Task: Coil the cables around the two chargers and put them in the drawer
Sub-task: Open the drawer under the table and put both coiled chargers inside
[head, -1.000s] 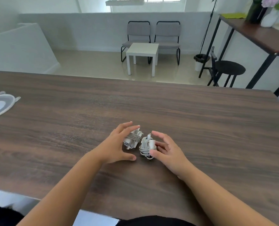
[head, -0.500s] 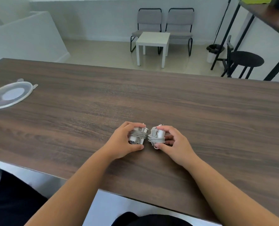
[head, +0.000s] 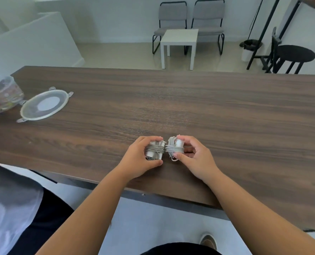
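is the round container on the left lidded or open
Open: the clear lid lies flat on the wooden table, beside the container, not on it.

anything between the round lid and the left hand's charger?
Head view: only bare wooden table between the clear round lid and the coiled charger gripped by the left hand.

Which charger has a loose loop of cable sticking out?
The one the right hand holds: right charger. A loop pokes out below; the left charger looks tidier.
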Demonstrator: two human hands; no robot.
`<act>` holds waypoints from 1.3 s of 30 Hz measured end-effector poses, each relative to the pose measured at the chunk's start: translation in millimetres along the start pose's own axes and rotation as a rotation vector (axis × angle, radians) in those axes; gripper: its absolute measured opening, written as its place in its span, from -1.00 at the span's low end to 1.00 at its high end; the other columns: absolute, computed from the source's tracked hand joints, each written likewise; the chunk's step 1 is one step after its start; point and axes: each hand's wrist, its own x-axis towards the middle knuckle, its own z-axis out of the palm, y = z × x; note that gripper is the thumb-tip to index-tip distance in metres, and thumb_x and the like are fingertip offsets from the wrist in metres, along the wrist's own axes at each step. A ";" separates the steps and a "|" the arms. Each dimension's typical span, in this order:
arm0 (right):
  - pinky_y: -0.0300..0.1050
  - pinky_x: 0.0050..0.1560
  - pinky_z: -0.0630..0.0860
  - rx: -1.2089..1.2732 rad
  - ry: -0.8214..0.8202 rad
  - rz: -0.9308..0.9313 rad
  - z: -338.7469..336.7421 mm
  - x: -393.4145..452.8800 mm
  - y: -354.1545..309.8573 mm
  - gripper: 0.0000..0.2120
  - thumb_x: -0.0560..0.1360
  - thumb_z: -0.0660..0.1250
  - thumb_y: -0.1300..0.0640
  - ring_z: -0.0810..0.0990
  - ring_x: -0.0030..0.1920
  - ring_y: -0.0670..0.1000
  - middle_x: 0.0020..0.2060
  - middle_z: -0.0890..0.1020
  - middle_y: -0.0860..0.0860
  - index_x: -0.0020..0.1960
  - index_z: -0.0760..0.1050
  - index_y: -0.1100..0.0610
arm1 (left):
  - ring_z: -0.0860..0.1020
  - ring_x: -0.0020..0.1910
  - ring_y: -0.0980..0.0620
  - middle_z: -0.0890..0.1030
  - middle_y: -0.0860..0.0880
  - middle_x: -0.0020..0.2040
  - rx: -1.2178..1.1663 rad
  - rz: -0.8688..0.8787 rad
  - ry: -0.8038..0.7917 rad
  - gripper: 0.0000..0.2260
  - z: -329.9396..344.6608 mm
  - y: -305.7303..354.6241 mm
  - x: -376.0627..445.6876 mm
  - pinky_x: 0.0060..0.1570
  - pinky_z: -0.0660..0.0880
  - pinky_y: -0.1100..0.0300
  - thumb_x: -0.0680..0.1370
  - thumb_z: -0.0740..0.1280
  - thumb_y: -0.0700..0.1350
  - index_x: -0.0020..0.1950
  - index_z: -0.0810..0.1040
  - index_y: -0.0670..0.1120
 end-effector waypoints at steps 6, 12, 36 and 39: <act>-0.11 0.10 0.58 -0.058 0.064 -0.017 55.0 -12.6 -10.7 -0.55 0.36 0.51 0.17 0.62 0.04 -0.13 0.14 0.60 -0.20 0.18 0.50 -0.11 | 0.49 0.21 0.21 0.51 0.20 0.21 0.023 0.044 0.038 -0.40 -33.7 -33.8 -19.2 0.26 0.46 0.06 0.30 0.57 -0.04 0.28 0.48 0.24; -0.16 0.14 0.56 -0.121 0.107 -0.036 86.8 -24.1 -20.5 -0.55 0.38 0.50 0.16 0.59 0.09 -0.16 0.16 0.59 -0.19 0.21 0.49 -0.08 | 0.47 0.19 0.22 0.49 0.16 0.23 0.053 0.082 0.063 -0.40 -46.6 -52.0 -31.8 0.22 0.42 0.24 0.36 0.54 0.00 0.35 0.43 0.23; -0.16 0.38 0.29 -0.391 -0.019 -0.023 67.4 -49.1 -26.7 -0.20 0.33 0.53 0.03 0.34 0.37 -0.17 0.37 0.35 -0.26 0.43 0.18 -0.19 | 0.26 0.43 0.17 0.18 0.13 0.50 -0.281 -0.077 0.121 -0.30 -34.7 -44.0 -69.3 0.43 0.22 0.15 0.48 0.45 -0.04 0.51 0.17 0.19; -0.24 0.34 0.30 -0.434 0.076 -0.124 68.9 -79.5 -24.7 -0.42 0.41 0.45 0.10 0.34 0.35 -0.18 0.34 0.40 -0.14 0.37 0.34 -0.07 | 0.34 0.37 0.19 0.29 0.14 0.43 -0.337 -0.163 0.181 -0.44 -34.8 -45.1 -86.7 0.37 0.28 0.23 0.52 0.41 -0.06 0.44 0.26 0.20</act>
